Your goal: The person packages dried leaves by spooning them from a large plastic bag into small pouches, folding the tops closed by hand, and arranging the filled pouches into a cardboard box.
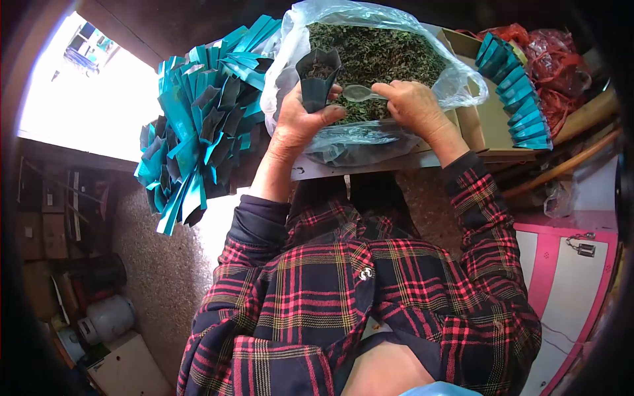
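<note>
My left hand [305, 117] is wrapped round the lower part of a dark pouch [317, 86], held upright with its mouth open and brown bits showing inside. A spoon [357, 93] is gripped in my right hand [413, 105], its pale bowl pointing left toward the pouch. Both hands are over a clear plastic bag [462, 84] whose mouth is spread wide. Loose dried green-brown leaf [383, 53] fills the bag. What the spoon's bowl carries, if anything, I cannot make out.
A big heap of teal pouches [198, 125] lies to the left. On the right, a cardboard box [492, 125] holds a row of teal pouches [518, 92]. Red plastic bags [555, 63] lie beyond it. A pink-and-white cabinet [561, 264] stands at lower right.
</note>
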